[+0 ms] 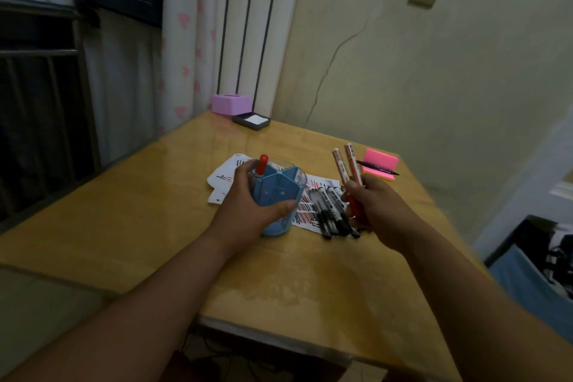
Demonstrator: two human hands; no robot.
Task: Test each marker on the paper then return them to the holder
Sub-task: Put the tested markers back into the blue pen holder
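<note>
Holder (277,195) at frame centre, gripped by my left hand (245,206).
From my remote seat I see the wooden table (139,226) filling mid-frame, with the scribbled paper (308,214) showing to the right and upper left of the blue holder. My left fingers curl round its wall. My right hand (381,212), right of centre, pinches two red markers (348,164) pointing up. Black markers (328,214) lie on the paper just beneath it. One red marker (262,164) stands in the holder's upper-left compartment.
</note>
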